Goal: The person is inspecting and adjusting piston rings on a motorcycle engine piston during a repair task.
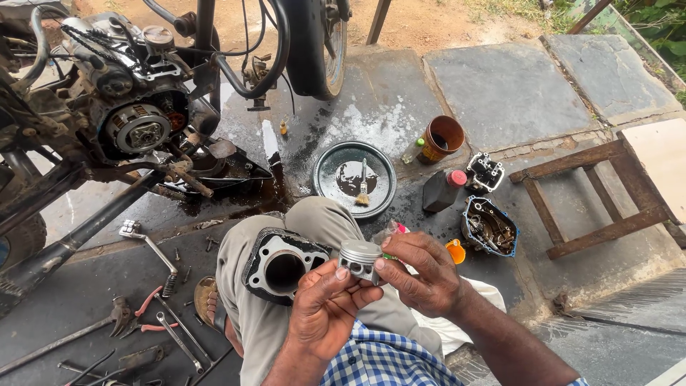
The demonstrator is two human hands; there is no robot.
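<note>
Nearest the camera, the left hand [325, 314] and right hand [421, 275] together hold a small metal piston [359, 259] above the lap, beside a checked shirt sleeve [379, 361]. Each grip is closed on the piston: left thumb and fingers pinch its near side, right fingers wrap its far side. Judged from its look, the piston is rigid, fairly light and probably oily, so slippery; the firm skirt seems the safest place to take hold, not the ring grooves. From left to right: a stripped motorcycle engine [139, 125]; pliers [143, 314] and spanners [179, 339] on the stone floor [500, 93]; a finned cylinder block [282, 266] resting on the knee; a round metal pan [354, 179] with a brush [363, 187]; a brown cup [441, 137]; a dark bottle [443, 189]; an engine cover [490, 227]; a wooden stool [593, 193].
</note>
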